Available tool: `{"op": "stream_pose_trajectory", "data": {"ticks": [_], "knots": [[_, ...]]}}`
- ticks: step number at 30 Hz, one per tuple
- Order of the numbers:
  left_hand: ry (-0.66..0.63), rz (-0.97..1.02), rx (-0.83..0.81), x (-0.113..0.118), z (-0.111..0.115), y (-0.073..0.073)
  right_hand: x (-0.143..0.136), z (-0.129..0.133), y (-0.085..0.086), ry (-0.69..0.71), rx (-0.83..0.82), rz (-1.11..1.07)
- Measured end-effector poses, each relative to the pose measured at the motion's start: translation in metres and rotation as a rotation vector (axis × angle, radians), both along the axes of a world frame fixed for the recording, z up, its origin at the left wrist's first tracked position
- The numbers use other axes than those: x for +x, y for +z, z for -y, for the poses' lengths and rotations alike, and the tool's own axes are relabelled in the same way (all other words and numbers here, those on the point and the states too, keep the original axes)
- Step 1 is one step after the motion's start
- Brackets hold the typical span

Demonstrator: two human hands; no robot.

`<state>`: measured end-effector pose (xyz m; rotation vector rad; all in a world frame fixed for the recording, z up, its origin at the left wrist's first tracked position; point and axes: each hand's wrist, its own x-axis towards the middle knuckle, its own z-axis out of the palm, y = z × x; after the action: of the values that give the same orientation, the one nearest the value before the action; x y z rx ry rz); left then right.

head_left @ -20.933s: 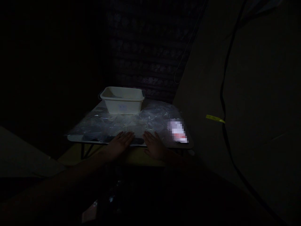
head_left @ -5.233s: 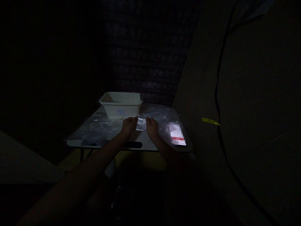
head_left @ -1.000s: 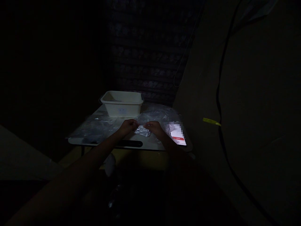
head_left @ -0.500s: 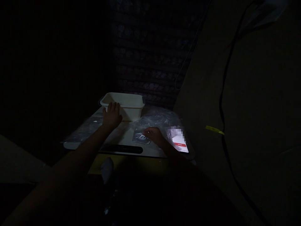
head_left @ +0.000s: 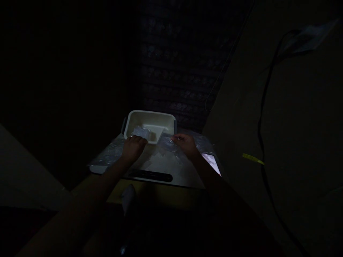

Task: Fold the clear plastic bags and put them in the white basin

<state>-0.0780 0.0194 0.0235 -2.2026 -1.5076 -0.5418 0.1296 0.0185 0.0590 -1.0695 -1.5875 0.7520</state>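
Note:
A cream plastic basin [head_left: 154, 142] with dark handles stands tilted towards me at the back of the white tabletop [head_left: 158, 166]. My left hand [head_left: 134, 148] has its fingers curled over the basin's front rim at the left. Inside, crumpled clear plastic packets [head_left: 141, 132] lie at the left. Pinched in the fingertips of my right hand [head_left: 187, 144] is a clear plastic packet [head_left: 166, 140], beside the basin's front right corner. What the packet contains is too dark to make out.
Clear plastic sheeting [head_left: 111, 151] covers the table's left side, with more at the right. A lit phone [head_left: 212, 163] lies at the right edge. Near the front is a dark slot [head_left: 151, 175]. A black cable [head_left: 262, 132] with a yellow tag [head_left: 252, 158] hangs at the right.
The basin has tipped towards me under my left hand, so its inside shows. My right hand has lifted the packet from the tabletop and moved it up to the basin. The view has shifted slightly.

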Motion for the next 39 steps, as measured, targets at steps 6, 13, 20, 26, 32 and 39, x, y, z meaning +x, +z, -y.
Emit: {"op": "stream_pose_trajectory", "data": {"ticks": [6, 13, 20, 26, 32, 39], "knots": [[-0.073, -0.059, -0.010, -0.005, 0.007, -0.007, -0.026, -0.060, 0.026, -0.021, 0.125, 0.283], [-0.103, -0.065, -0.021, -0.002, 0.011, -0.005, -0.051, -0.094, -0.004, -0.188, 0.056, 0.839], [-0.109, -0.057, -0.013, 0.000, 0.010, -0.009, -0.060, -0.108, -0.024, -0.183, -0.055, 0.891], [-0.109, -0.076, 0.006, -0.001, 0.011, -0.007, -0.062, -0.111, -0.029, -0.169, -0.046, 0.911], [-0.109, -0.053, 0.038, -0.002, 0.007, -0.008, -0.059, -0.095, -0.008, -0.140, 0.122, 0.855], [-0.041, 0.005, 0.123, -0.001, -0.005, -0.008, -0.025, -0.046, 0.034, -0.138, 0.530, 0.818]]}}
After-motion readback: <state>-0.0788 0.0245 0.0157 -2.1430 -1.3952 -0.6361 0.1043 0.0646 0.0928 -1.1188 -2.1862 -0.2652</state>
